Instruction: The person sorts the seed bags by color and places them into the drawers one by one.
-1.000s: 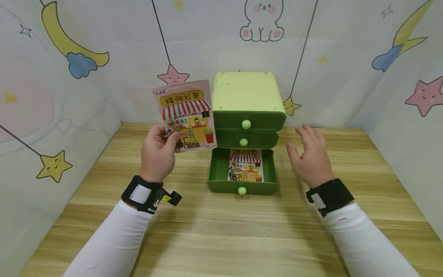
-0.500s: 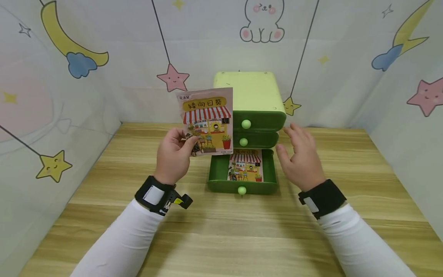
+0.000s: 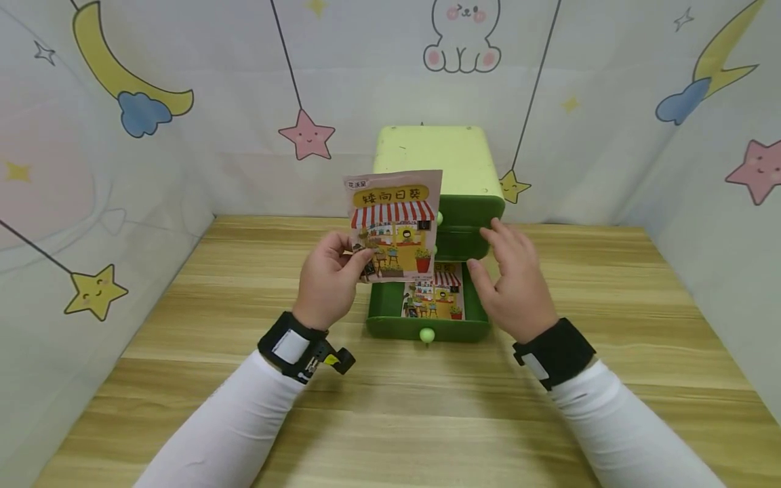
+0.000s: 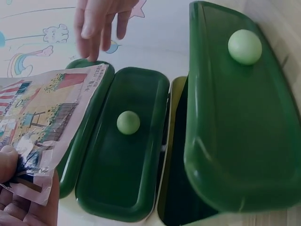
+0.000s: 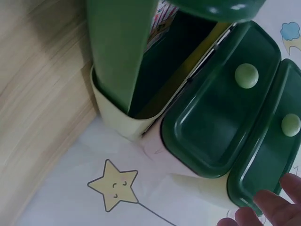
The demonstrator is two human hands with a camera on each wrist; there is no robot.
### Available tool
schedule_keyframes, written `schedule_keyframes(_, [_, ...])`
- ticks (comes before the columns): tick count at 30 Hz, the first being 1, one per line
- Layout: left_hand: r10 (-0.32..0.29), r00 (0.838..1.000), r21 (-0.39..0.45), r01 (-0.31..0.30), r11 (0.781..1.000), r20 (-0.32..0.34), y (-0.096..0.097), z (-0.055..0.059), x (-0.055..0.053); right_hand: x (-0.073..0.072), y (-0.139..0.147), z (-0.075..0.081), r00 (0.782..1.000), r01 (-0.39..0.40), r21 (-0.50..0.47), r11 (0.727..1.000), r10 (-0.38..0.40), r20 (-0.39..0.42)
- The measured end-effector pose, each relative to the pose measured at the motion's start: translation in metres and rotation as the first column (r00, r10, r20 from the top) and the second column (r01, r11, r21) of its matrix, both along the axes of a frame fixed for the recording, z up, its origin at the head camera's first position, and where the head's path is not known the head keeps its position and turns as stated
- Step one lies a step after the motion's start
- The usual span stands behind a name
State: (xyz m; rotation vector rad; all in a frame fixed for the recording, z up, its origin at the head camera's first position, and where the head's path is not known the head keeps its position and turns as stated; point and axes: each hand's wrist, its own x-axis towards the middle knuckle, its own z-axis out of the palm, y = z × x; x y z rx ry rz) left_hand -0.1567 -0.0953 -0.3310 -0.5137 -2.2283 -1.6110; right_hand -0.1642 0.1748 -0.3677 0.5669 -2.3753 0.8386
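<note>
My left hand (image 3: 326, 281) pinches a pink sunflower seed packet (image 3: 396, 224) with a red-and-white awning print, its thumb across the lower left corner. The packet stands upright in front of a small drawer cabinet (image 3: 436, 150), pale green on top with dark green fronts. It hides part of the upper two drawers. Below, the bottom drawer (image 3: 390, 329) is pulled out, and a matching packet (image 3: 433, 305) lies in it. My right hand (image 3: 515, 285) is held beside the cabinet's right side with relaxed fingers and nothing in it; in the right wrist view its fingertips (image 5: 275, 207) appear near the top drawer's end.
The cabinet stands on a wood-grain table (image 3: 403, 413) against a white cloth backdrop (image 3: 244, 156) printed with stars, moons and a bear. Round pale green knobs stick out of the fronts, such as the bottom drawer's knob (image 3: 427, 335). Both wrists wear black straps.
My left hand has carried the packet to the right and slightly down, now across the cabinet front. The right hand has come leftward, closer to the cabinet. The bottom drawer has stayed out.
</note>
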Motion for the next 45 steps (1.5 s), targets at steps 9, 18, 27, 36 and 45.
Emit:
schedule_keyframes(9, [-0.051,0.998,-0.009,0.051,0.999,0.021,0.011,-0.003,0.002,0.005,-0.015,0.001,0.996,-0.071,0.014,0.997,0.070,0.048])
schedule_keyframes(18, [-0.103,0.993,0.018,0.102,0.995,0.049,0.021,-0.007,0.003,0.008,-0.027,0.001,0.970,-0.195,-0.099,0.976,0.206,0.125])
schedule_keyframes(27, [-0.108,0.993,-0.011,0.108,0.994,0.056,0.025,-0.011,0.004,0.012,-0.030,-0.001,0.957,-0.192,-0.179,0.965,0.225,0.186])
schedule_keyframes(36, [-0.103,0.993,-0.029,0.104,0.994,0.054,0.026,-0.012,0.006,0.015,-0.032,-0.001,0.963,-0.128,-0.156,0.979,0.160,0.216])
schedule_keyframes(45, [-0.105,0.994,-0.053,0.107,0.993,0.041,0.026,-0.021,0.000,0.016,-0.033,-0.002,0.965,-0.106,-0.147,0.984,0.137,0.224])
